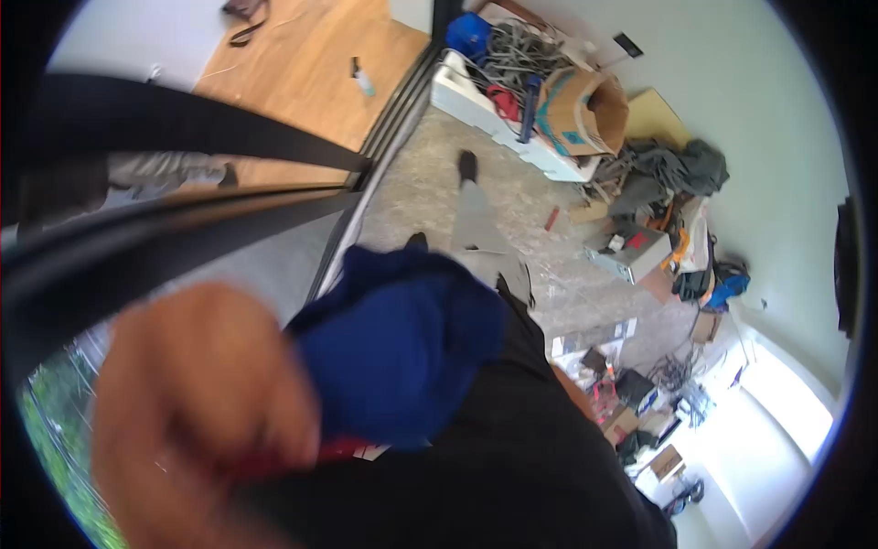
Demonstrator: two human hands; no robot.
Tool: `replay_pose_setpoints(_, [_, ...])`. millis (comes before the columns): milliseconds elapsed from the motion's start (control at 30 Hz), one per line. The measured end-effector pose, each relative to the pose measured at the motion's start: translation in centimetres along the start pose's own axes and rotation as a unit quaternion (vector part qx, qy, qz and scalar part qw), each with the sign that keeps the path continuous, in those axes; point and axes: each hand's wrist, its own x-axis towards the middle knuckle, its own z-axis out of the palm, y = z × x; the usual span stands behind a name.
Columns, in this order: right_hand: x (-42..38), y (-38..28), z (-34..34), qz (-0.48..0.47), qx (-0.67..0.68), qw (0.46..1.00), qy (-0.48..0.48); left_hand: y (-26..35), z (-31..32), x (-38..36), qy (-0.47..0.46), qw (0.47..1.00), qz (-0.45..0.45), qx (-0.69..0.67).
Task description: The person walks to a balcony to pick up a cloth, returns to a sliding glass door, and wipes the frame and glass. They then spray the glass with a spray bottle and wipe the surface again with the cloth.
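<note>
Large and blurred at the lower left, my left hand is close to the camera with its fingers curled in. It grips a dark blue cloth by what looks like a red edge. The cloth bunches up in front of my black top, and a small white patch shows beneath it. What kind of cloth item it is, I cannot make out. A strip of my right forearm shows beside my body; the right hand itself is hidden.
A dark-framed sliding door stands at the left, with a bottle on wooden floor beyond. Along the wall are a white foam box of cables, a cardboard box, a silver case and heaped clothes. A red object lies on the floor.
</note>
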Motion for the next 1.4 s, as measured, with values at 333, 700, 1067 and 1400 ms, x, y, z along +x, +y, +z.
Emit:
replay_pose_setpoints(333, [20.4,-19.5,-36.8,-0.132,-0.215,0.968,0.0,-11.3,-11.7,12.5,0.147,0.969,-0.087,0.181])
replay_pose_setpoints(700, [47.1,-69.3,-46.2,-0.438,-0.266,0.856,-0.062,-9.8,-22.1,20.2,0.412,0.824,-0.086,0.379])
replay_pose_setpoints(1067, [62.0,-105.3,-50.5,-0.324,-0.484,0.797,-0.16,-1.3,-55.5,36.6,0.355,0.895,0.0,0.269])
replay_pose_setpoints(1400, [72.3,-107.9,-79.1,-0.314,-0.465,0.821,-0.103,9.7,-56.2,42.3,0.48,0.653,0.079,0.581])
